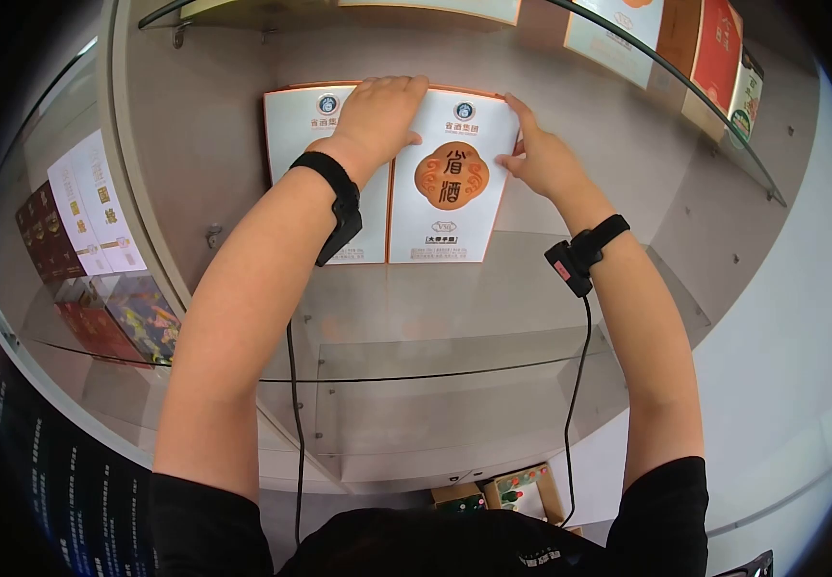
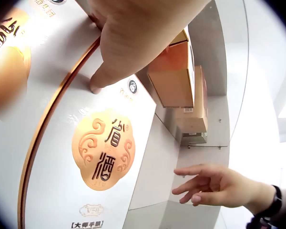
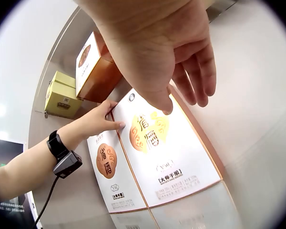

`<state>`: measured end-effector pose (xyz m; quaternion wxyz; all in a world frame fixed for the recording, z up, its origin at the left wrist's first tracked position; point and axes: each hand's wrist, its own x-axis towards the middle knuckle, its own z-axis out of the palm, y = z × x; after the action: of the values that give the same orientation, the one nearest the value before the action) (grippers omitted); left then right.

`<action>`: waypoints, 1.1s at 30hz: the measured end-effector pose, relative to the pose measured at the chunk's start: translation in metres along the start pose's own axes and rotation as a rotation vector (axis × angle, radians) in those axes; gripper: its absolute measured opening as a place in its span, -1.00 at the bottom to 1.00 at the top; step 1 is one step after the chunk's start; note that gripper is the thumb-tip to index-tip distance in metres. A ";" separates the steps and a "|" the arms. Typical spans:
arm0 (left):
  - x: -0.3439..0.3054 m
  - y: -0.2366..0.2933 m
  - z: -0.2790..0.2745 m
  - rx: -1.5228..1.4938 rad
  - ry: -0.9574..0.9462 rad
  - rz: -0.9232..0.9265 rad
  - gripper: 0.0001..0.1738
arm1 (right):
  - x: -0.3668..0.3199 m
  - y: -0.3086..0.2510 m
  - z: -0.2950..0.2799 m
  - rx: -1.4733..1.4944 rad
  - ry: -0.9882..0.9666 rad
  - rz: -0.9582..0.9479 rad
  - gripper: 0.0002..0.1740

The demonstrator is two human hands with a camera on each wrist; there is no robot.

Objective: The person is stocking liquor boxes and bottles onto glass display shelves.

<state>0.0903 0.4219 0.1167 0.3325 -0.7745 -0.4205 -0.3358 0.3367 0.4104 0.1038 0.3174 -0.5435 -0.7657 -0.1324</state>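
Note:
Two white liquor boxes with orange edges stand side by side on a glass shelf. My left hand (image 1: 378, 123) grips the top, fingers over the upper edge near the seam and thumb on the front of the right liquor box (image 1: 447, 226). The left liquor box (image 3: 105, 167) is partly covered by my left hand and wrist in the head view. My right hand (image 1: 548, 165) is at the right box's upper right side, its thumb close to the side edge. In the left wrist view, the right hand's fingers (image 2: 193, 170) extend loosely, apart from the box.
A glass shelf (image 1: 666, 69) overhead carries more boxes, including a red box (image 1: 714, 43) and a yellow box (image 3: 63, 98). The boxes' shelf has a front glass edge (image 1: 416, 378). Left of the partition stand more packages (image 1: 99, 207). Cables hang from both wrist cameras.

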 end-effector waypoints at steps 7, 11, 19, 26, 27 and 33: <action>0.001 -0.004 0.010 0.074 0.075 0.020 -0.35 | -0.051 0.001 -0.001 0.041 -0.145 0.010 -0.12; 0.000 0.001 0.014 0.103 0.079 -0.014 -0.28 | -0.092 0.008 0.004 0.139 -0.129 0.054 -0.34; -0.002 0.010 0.017 0.170 0.048 -0.056 -0.16 | -0.183 0.037 0.003 0.247 0.035 0.204 -0.72; -0.026 0.082 -0.005 -0.043 -0.021 0.110 -0.18 | -0.297 0.049 -0.024 0.327 0.192 0.373 -0.84; -0.032 0.097 -0.014 -0.123 -0.023 0.150 -0.25 | -0.317 0.049 -0.023 0.355 0.220 0.421 -0.85; -0.089 0.225 -0.043 -0.674 -0.051 0.420 -0.66 | -0.509 0.079 -0.006 0.360 0.166 0.828 -0.85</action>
<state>0.2389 0.2537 0.0175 0.1107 -0.9174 -0.1276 -0.3604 0.5168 0.0559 -0.2236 0.4930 -0.7276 -0.4668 0.0978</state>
